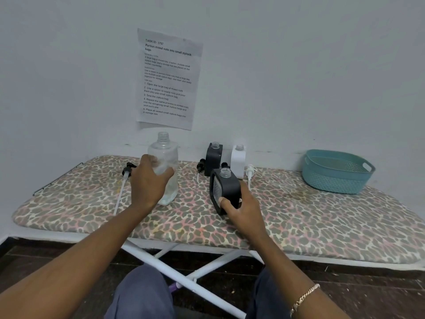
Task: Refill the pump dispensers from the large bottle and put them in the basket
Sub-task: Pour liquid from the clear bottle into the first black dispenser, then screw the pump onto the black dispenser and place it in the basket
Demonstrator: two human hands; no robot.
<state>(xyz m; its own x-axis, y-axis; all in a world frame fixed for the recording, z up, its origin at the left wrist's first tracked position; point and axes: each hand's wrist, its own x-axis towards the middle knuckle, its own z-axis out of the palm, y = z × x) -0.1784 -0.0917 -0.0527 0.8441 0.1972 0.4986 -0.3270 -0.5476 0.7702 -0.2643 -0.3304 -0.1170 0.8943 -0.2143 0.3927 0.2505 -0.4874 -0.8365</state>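
On the leopard-print surface (299,210), the left hand (147,183) wraps its grip round the upright, uncapped large bottle (166,150); the right hand (241,209) clasps a tilted black dispenser (226,188) at the bottle's 3 o'clock. A second black dispenser (213,158) and a white dispenser (238,161) stand behind; the basket (335,178) sits at 2 o'clock.

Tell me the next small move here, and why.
Probably lift the large bottle and tip its open neck over the black dispenser. The left hand grips the bottle, which stands uncapped on the board; the right hand holds the dispenser beside it, pump off and mouth open.
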